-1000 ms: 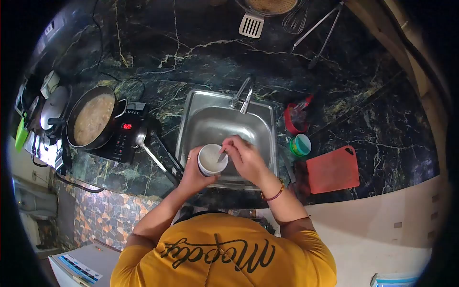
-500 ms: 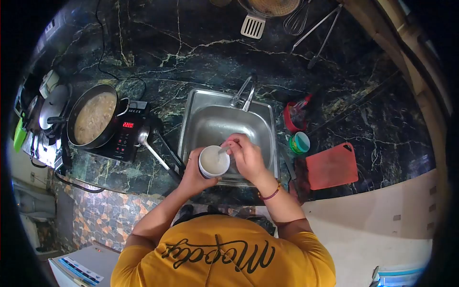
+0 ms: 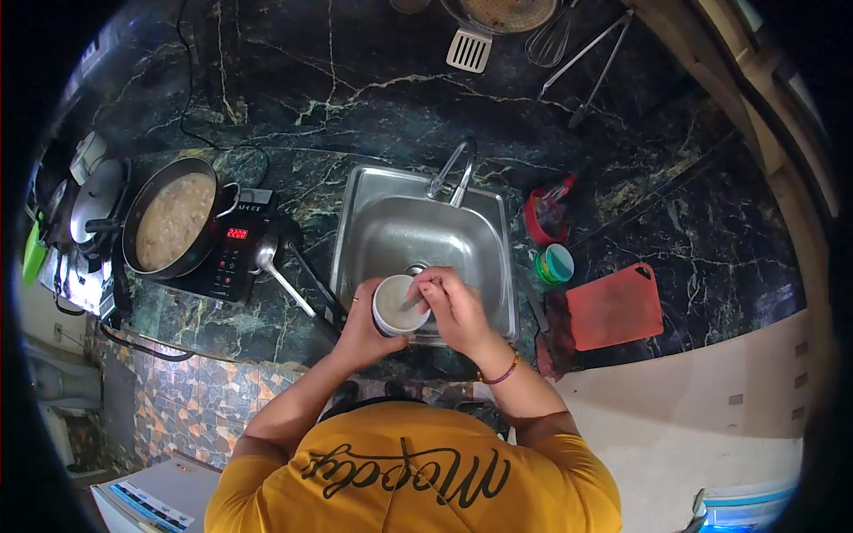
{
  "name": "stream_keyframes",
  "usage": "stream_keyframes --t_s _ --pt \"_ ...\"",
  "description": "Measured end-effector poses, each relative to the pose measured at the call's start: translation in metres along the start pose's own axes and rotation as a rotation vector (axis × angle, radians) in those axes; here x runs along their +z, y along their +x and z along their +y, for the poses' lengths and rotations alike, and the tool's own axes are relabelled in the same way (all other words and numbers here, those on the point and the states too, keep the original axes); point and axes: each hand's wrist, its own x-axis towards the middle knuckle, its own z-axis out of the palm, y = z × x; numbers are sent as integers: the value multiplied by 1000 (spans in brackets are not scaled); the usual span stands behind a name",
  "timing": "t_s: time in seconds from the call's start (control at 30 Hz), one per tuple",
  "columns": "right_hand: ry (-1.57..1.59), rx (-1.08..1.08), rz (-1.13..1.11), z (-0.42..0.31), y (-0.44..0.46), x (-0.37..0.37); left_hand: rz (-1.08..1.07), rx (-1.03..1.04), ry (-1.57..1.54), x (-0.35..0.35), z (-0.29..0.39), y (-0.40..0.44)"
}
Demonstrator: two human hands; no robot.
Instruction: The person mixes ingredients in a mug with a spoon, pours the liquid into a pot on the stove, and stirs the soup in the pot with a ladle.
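A dark marble table (image 3: 293, 98) with pale veins runs across the frame, and patterned floor tiles (image 3: 191, 391) show at lower left. Near the center, a white cup (image 3: 400, 305) is held over the near left part of a steel sink (image 3: 426, 233), its open mouth up and pale contents inside.

The left forearm rises from lower left, and the left hand (image 3: 360, 330) wraps the cup's left side, a ring on one finger. Its fingers are curled around the wall, with the thumb low at the near side. The right forearm comes up from lower right, a bracelet (image 3: 502, 369) at the wrist, and the right hand (image 3: 451, 309) bends in toward the rim. Its fingers are pinched on a thin utensil (image 3: 412, 303) that dips into the cup; the type of utensil is unclear.

On the induction cooker (image 3: 233, 258), left of the sink, red digits appear to read 2200; the brand lettering above is too small to read surely. Upside-down black script spans the yellow shirt (image 3: 418, 497), apparently "Moody's".

A pan (image 3: 173, 222) of pale, chunky food sits on the cooker, with a ladle (image 3: 268, 259) just beside. Right of the sink are a green-lidded jar (image 3: 556, 264) and a red cutting board (image 3: 616, 308). A slotted turner (image 3: 469, 51), whisk (image 3: 547, 40) and tongs (image 3: 593, 64) lie along the top.
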Motion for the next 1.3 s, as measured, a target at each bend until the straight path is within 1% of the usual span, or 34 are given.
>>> stream_keyframes --t_s 0.03,0.1,0.13,0.2,0.23,0.3,0.33,0.37,0.43,0.47,0.53,0.57,0.63,0.67,0.73,0.77,0.83,0.87,0.9,0.97,1.0,1.13,1.2,1.3 --pt "0 2 0 0 0 -5 -1 -1 -1 0 0 0" --pt "-107 142 24 2 4 -14 13 19 18 0 1 -1" --pt "-108 143 24 7 4 -13 12 19 17 0 3 -1" --pt "-67 25 120 17 7 -5 4 28 67 -1 7 0" --pt "-67 23 121 16 6 -2 4 29 67 -1 7 1" --pt "19 28 45 9 -1 4 -9 14 28 -1 6 1" --pt "86 64 19 10 -4 3 -10 14 28 -1 5 1" --pt "86 64 20 9 -3 -2 -13 21 44 -2 2 1" --pt "-94 95 16 8 1 -14 -19 27 58 -2 1 1" --pt "-95 97 17 12 4 -15 -20 30 64 -1 2 2" --pt "-47 26 115 22 7 -11 -24 33 68 0 8 3" --pt "-48 26 117 25 6 -7 -32 40 95 0 11 4" --pt "151 104 160 27 2 1 -40 48 123 0 12 5" --pt "151 104 161 29 -1 2 -29 38 124 1 10 5" --pt "333 197 188 37 -5 0 -18 28 125 2 4 6" --pt "333 198 189 41 -6 -3 -12 26 70 2 2 6" --pt "440 318 317 48 -7 -11 -7 22 15 1 1 6" --pt "561 318 382 52 -7 -12 -9 16 49 0 2 6" --pt "561 318 382 53 -7 -14 -11 10 83 0 2 7" --pt "761 374 528 55 -7 -20 -5 11 84 0 1 7" --pt "805 351 545 55 -7 -23 0 12 85 0 1 7" --pt "841 327 606 48 0 -34 -18 34 113 0 3 10" --pt "809 260 616 37 6 -41 -31 18 61 1 6 10" --pt "730 236 628 22 12 -53 -39 24 104 1 8 11"
